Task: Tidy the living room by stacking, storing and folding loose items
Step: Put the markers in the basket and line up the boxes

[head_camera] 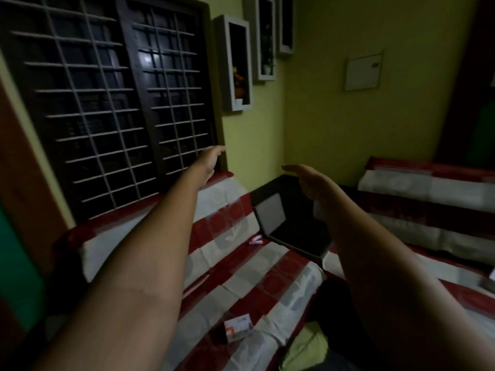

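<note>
Both my arms stretch forward over a sofa with a red-and-white checked cover [257, 274]. My left hand [211, 160] is raised in front of the window's lower right corner, fingers straight, holding nothing. My right hand [308, 180] hovers above the dark armrest [292, 228] between the two sofas, fingers straight and empty. A small white-and-orange box [238, 326] lies on the seat near the front edge. A small pink object [255, 241] lies at the back of the seat beside the armrest.
A second sofa [428, 199] with the same cover stands at the right. A dark barred window [112, 103] fills the wall behind the first sofa. White-framed wall niches [237, 62] hang on the yellow-green wall. A light green cloth [308, 349] lies low beside the sofa.
</note>
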Action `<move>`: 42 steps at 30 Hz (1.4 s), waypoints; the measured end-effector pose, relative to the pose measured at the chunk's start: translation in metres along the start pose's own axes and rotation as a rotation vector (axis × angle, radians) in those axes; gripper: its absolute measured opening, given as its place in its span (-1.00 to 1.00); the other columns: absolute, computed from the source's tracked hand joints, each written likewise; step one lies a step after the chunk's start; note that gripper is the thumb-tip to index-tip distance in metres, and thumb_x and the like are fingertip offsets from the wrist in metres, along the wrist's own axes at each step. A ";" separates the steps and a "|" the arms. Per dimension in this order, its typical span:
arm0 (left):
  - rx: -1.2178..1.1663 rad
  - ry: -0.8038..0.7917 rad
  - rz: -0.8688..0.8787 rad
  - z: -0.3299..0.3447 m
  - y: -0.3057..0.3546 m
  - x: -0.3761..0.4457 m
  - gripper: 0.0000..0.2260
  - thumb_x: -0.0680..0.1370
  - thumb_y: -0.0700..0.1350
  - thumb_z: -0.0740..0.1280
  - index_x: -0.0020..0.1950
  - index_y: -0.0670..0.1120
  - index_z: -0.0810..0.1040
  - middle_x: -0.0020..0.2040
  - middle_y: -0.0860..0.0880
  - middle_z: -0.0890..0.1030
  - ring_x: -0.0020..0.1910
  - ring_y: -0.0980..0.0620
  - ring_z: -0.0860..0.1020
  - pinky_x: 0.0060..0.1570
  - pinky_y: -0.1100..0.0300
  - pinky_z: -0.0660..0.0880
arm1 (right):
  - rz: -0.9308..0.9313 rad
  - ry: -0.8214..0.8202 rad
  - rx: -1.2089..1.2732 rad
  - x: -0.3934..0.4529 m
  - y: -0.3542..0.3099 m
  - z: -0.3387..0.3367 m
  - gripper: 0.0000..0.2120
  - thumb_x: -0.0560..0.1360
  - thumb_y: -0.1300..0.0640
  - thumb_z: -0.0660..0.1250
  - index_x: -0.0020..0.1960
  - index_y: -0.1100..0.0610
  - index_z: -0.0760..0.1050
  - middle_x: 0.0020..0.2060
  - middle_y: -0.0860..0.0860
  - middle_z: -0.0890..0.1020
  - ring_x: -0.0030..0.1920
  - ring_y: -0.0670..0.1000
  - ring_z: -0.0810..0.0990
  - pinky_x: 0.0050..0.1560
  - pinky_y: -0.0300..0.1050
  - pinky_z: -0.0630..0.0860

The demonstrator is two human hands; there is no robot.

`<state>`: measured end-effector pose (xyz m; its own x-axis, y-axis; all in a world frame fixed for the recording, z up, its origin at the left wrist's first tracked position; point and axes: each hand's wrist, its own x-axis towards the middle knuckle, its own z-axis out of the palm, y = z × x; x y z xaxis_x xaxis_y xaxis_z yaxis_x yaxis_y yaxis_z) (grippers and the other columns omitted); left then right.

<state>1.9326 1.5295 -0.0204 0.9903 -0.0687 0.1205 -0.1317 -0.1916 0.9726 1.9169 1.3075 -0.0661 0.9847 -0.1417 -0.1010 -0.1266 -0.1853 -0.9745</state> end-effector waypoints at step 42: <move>0.495 -0.356 -0.463 0.190 -0.581 0.683 -0.58 0.57 -0.14 0.30 0.42 -0.14 0.37 0.39 -0.09 0.42 0.32 -0.08 0.43 0.25 0.14 0.37 | 0.473 -0.140 -0.454 0.794 0.414 0.110 -0.70 0.54 0.29 0.27 0.26 0.28 0.49 0.21 0.19 0.54 0.21 0.13 0.52 0.08 -0.15 0.39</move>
<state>2.6775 1.4081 -0.5405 0.8864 -0.1701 -0.4306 0.2060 -0.6881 0.6958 2.6591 1.2248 -0.5718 0.8132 -0.1860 -0.5514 -0.5557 -0.5293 -0.6411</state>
